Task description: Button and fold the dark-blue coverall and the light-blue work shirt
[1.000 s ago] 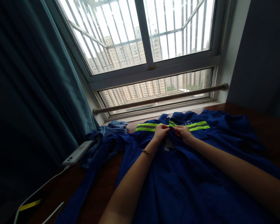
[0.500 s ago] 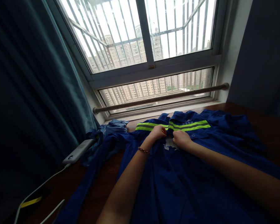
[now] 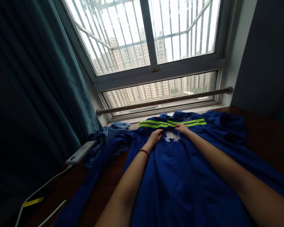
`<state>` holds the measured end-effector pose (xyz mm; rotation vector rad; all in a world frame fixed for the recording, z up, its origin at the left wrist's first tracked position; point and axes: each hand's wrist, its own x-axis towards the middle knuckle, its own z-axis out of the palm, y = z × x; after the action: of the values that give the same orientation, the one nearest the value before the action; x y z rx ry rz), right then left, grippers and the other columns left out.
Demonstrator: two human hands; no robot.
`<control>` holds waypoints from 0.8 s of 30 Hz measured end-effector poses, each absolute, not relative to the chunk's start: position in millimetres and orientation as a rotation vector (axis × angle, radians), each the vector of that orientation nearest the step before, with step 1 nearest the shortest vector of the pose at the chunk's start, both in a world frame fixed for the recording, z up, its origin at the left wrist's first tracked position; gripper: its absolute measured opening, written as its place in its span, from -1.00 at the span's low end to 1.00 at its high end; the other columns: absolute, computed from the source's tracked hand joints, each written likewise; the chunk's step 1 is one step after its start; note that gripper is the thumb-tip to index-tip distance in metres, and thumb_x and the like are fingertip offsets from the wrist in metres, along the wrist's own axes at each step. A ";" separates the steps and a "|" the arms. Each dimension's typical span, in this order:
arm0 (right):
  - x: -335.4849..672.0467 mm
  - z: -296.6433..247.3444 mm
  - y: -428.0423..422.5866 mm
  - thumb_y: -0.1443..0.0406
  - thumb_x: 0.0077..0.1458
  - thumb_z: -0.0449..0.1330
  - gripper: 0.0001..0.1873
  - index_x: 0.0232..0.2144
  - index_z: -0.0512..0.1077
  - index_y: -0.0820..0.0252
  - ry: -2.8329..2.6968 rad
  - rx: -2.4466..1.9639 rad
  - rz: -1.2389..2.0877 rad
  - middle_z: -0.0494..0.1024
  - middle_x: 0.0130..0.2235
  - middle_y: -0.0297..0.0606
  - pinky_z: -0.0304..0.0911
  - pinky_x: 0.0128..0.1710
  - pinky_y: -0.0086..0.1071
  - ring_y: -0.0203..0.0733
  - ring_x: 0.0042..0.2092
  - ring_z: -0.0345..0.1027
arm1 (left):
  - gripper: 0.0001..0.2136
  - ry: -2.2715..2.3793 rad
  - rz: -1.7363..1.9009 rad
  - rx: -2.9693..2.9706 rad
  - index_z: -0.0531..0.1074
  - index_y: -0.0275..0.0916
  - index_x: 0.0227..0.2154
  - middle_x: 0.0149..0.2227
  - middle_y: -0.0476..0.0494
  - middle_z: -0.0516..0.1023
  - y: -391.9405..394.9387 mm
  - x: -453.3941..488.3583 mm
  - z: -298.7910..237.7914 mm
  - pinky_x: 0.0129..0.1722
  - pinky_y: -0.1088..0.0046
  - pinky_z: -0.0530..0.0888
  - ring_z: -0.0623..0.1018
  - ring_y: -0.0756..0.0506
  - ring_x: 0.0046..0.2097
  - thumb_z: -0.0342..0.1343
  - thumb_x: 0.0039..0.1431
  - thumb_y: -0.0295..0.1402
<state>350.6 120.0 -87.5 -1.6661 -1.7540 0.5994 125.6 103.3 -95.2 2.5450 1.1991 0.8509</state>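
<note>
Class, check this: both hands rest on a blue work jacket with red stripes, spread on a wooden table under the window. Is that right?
Not quite: the stripes are fluorescent yellow-green, not red, as the head view shows. The rest holds: the left hand and right hand rest on the blue work jacket, spread on the wooden table under the window.

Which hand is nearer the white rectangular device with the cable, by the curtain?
Left. The left hand rests on the blue work jacket, right of the white rectangular device; the right hand lies farther right, at the jacket's collar.
</note>
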 end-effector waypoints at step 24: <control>379.9 -48.9 86.4 0.56 -0.24 0.26 -0.66 -0.31 0.40 0.32 -1.188 -1.018 1.694 0.52 -0.43 -0.28 0.35 -0.39 -0.57 -0.33 -0.42 0.42 | -0.90 1.444 0.414 2.335 0.48 -0.31 -0.48 -0.47 -0.09 0.50 63.1 141.3 -40.0 -0.41 0.52 0.36 0.47 -0.05 -0.39 0.13 -0.15 -0.46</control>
<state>379.9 86.4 -48.9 -1.0177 -1.1883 1.6936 141.3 63.1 -40.0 2.3349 1.4437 0.4142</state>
